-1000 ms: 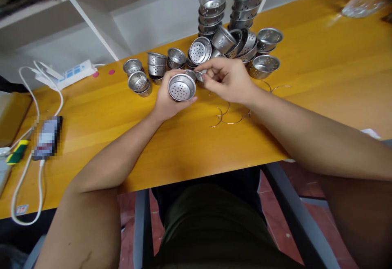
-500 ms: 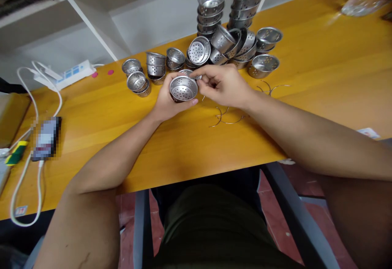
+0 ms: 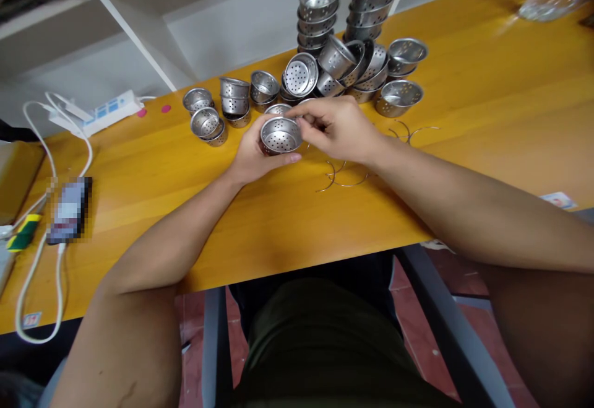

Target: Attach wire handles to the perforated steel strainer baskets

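Observation:
My left hand (image 3: 253, 154) is wrapped round a small perforated metal strainer cup (image 3: 279, 135), its open mouth tilted toward me, just above the yellow wooden table (image 3: 487, 104). My right hand (image 3: 341, 128) is curled, its fingertips pinched at the cup's right rim; a thin wire piece may be between them, but it is too small to make out. Thin curved wire handles (image 3: 343, 176) lie loose on the table under my right wrist.
Two tall stacks of the same cups (image 3: 320, 8) and a loose heap (image 3: 362, 67) stand behind my hands; several more cups (image 3: 206, 122) sit to the left. A white power strip (image 3: 109, 111), cables and a blurred phone (image 3: 69, 210) lie far left. A chair frame shows below the table edge.
My right hand has moved left onto the cup's rim, and the cup has tilted slightly in my left hand. The view has shifted a little.

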Tool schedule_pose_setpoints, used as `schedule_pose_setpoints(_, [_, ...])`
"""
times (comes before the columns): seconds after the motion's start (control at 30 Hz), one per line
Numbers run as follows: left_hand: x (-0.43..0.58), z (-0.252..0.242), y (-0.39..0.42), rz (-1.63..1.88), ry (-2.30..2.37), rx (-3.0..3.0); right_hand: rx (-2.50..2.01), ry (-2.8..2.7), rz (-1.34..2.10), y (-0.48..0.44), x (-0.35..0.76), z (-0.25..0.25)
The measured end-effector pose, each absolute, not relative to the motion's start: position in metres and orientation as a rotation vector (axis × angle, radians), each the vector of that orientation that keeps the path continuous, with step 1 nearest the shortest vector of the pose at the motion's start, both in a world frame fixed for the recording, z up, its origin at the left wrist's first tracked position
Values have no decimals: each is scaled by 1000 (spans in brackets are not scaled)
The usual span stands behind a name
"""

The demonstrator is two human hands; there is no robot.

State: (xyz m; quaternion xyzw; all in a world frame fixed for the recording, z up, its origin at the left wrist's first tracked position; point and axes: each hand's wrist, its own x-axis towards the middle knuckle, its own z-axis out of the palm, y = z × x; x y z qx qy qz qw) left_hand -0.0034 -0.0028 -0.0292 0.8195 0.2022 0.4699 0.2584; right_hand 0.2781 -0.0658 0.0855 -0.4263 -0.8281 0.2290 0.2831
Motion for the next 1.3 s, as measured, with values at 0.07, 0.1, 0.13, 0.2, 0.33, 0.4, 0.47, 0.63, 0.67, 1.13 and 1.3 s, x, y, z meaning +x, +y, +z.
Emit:
schedule_pose_setpoints(0.07, [-3, -29, -5, 1278, 557, 2266, -1169, -2227, 589, -67, 278, 87])
schedule_pose_setpoints(0.1, [-3, -28, -6, 1271, 583, 2295, -1189, -2229, 575, -68, 277, 87])
schedule_pose_setpoints(0.13, [-2, -26, -8, 1262, 620, 2327, -1208, -2229, 557, -69, 276, 88])
schedule_pose_setpoints(0.2, [-1, -22, -13, 1253, 686, 2389, -1229, -2224, 508, -72, 274, 88])
schedule_pose_setpoints(0.33, [5, -12, -23, 1298, 685, 2445, -1187, -2227, 414, -75, 268, 81])
schedule_pose_setpoints(0.4, [9, -8, -28, 1330, 644, 2431, -1135, -2220, 373, -73, 264, 71])
schedule_pose_setpoints(0.47, [11, -5, -33, 1350, 632, 2408, -1013, -2175, 308, -70, 262, 59])
schedule_pose_setpoints(0.63, [7, -1, -34, 1322, 750, 2440, -656, -2156, 229, -60, 269, 49])
schedule_pose_setpoints(0.67, [5, 0, -33, 1311, 766, 2458, -609, -2212, 242, -59, 273, 52])
schedule_pose_setpoints(1.13, [-12, 18, -22, 1045, 870, 2501, -381, -2571, 337, -49, 293, 65])
schedule_pose_setpoints(1.3, [-11, 18, -24, 1126, 878, 2453, -370, -2542, 372, -47, 294, 65])
